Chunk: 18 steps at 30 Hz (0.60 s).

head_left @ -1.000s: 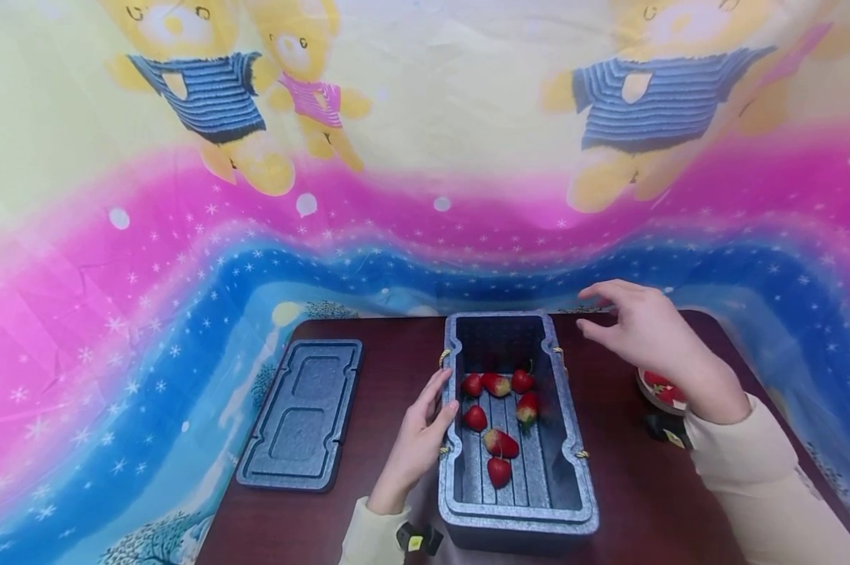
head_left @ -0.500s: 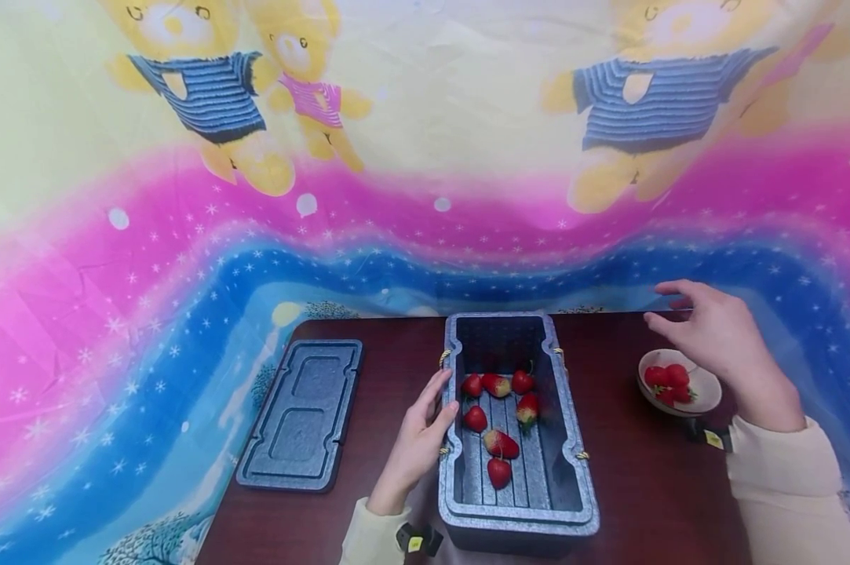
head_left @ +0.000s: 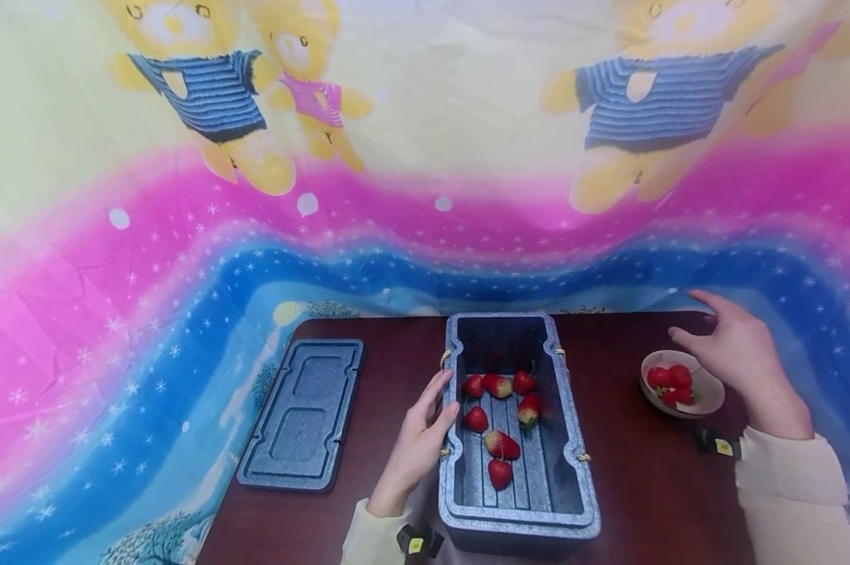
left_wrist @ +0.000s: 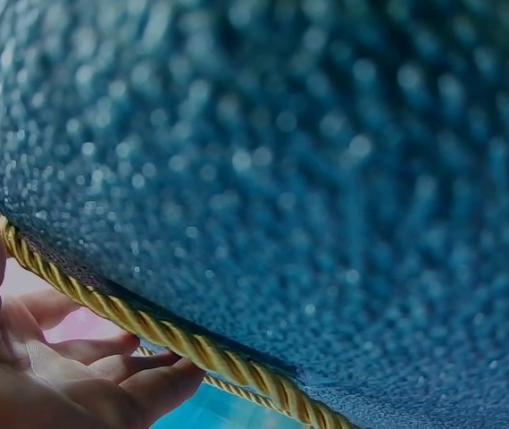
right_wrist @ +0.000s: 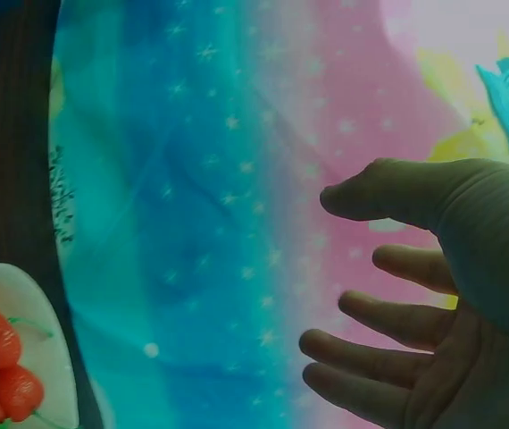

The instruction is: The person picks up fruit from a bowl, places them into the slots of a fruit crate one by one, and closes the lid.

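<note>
A long grey-blue foam box (head_left: 519, 518) stands in the middle with several strawberries (head_left: 501, 443) on its ribbed floor. My left hand (head_left: 414, 443) rests against its left wall, the thumb at the rim and the fingers extended. In the left wrist view those fingers (left_wrist: 161, 389) lie by a twisted gold cord (left_wrist: 183, 340) along the box's side. My right hand (head_left: 742, 353) hovers by a white bowl (head_left: 710, 392) holding several strawberries (head_left: 672, 380). Its thumb and fingers are spread apart, and the right wrist view shows nothing between them.
A grey-blue lid (head_left: 300, 416) with two recessed panels lies flat at the left of the dark red-brown table (head_left: 389, 353). Behind the table hangs a colourful cloth (head_left: 425, 196) printed with bears.
My right hand has moved right, away from the box and toward the bowl, uncovering the strawberries there. The left hand and the box have stayed in place.
</note>
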Motion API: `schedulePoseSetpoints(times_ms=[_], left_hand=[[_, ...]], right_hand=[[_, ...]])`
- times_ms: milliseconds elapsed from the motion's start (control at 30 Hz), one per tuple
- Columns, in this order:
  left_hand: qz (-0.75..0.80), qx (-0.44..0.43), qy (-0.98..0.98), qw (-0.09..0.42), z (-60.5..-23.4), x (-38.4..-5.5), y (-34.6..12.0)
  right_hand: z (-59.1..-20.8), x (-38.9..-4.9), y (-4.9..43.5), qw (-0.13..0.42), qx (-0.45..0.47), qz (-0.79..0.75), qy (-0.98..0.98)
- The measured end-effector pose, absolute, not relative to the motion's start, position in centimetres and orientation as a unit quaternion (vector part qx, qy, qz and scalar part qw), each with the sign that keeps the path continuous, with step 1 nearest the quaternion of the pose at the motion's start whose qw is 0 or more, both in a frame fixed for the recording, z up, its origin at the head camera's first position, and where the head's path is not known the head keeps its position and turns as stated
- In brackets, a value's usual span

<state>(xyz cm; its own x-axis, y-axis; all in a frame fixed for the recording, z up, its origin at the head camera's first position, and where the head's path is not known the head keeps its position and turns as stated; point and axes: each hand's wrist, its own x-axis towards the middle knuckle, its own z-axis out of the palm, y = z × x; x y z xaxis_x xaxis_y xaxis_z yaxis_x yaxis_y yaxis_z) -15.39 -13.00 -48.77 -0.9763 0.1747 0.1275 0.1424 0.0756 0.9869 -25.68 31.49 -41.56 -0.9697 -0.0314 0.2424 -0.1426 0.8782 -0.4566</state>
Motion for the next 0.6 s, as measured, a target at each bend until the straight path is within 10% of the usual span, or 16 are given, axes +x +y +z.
schedulePoseSetpoints(times_ms=[600], left_hand=[[0.674,0.120,0.729,0.008,-49.0,-15.5,-13.1]], right_hand=[[-47.8,-26.7,34.3,0.068,-0.010,0.244,-0.967]])
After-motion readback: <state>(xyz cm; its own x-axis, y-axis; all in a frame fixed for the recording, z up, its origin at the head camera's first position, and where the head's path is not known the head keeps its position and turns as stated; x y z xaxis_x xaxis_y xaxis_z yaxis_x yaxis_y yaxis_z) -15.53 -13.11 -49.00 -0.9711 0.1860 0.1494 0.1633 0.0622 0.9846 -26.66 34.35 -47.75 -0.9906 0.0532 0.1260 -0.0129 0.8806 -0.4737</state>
